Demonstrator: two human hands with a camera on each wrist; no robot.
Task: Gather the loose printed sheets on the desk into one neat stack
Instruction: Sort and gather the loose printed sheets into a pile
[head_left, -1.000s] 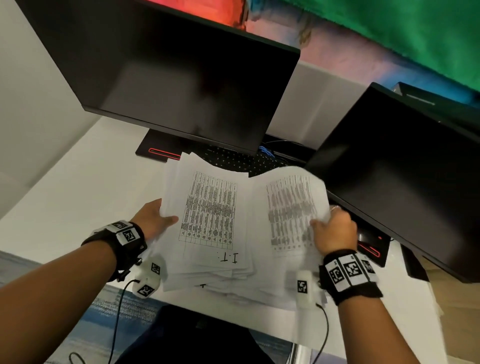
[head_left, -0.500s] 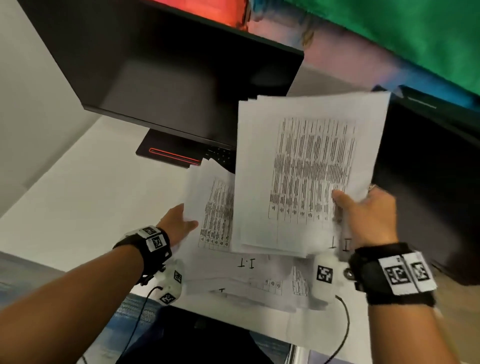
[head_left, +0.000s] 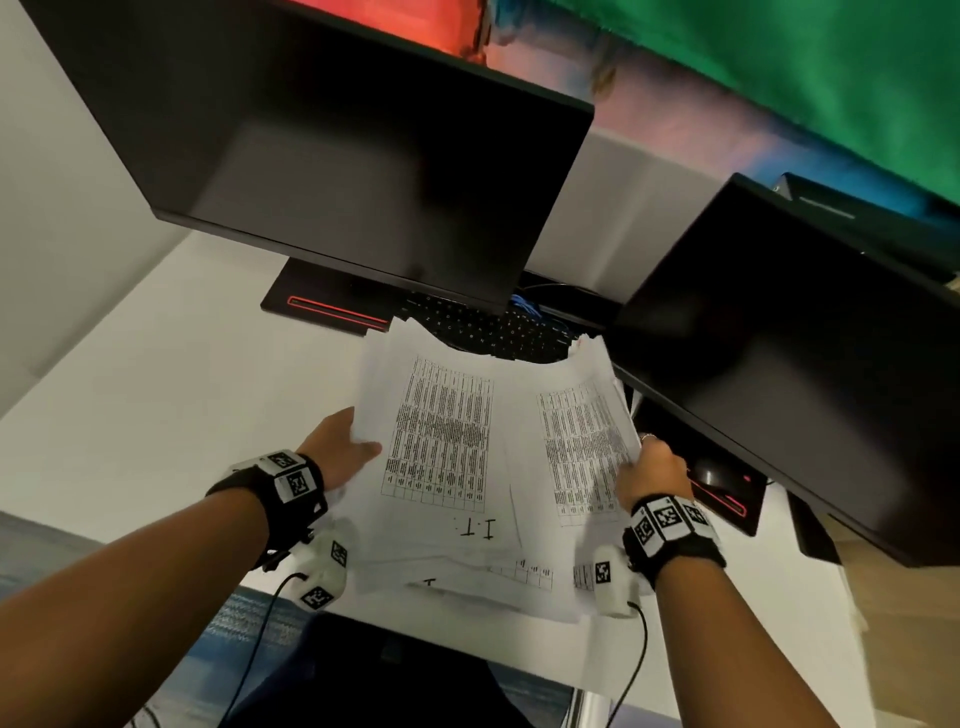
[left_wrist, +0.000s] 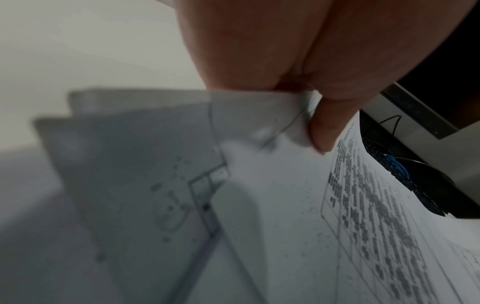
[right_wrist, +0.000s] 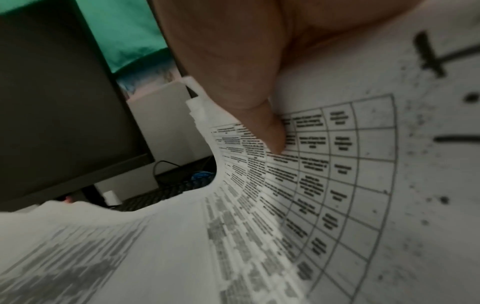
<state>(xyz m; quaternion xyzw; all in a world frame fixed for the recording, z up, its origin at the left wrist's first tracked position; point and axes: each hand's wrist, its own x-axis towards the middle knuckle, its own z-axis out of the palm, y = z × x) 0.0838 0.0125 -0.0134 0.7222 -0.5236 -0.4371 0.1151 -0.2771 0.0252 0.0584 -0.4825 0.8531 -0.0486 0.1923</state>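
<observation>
The printed sheets (head_left: 488, 467) lie in a loose, fanned pile near the front edge of the white surface (head_left: 156, 395), between the two hands, their far ends sagging in a curve toward the black keyboard (head_left: 488, 327). The top pages carry dense printed tables, and "I.T." is written by hand near the near end of one sheet.

The left hand (head_left: 337, 447) grips the left edge of the pile: in the left wrist view its thumb (left_wrist: 324, 127) presses down on the top page, while the other fingers are hidden under the paper. The right hand (head_left: 652, 467) grips the right edge of the pile; the right wrist view shows its thumb (right_wrist: 270, 131) pressed onto a printed table, with a thick bundle of page edges bent upward just beside it. The sheets' near ends are uneven, several corners sticking out past the front edge of the surface.

Two dark monitors stand toward the back edge: a large monitor (head_left: 332, 156) at the left and a second monitor (head_left: 789, 353) at the right. A black base with a red line (head_left: 327, 309) sits under the left one. Both wrists wear black bands with printed markers (head_left: 293, 480).
</observation>
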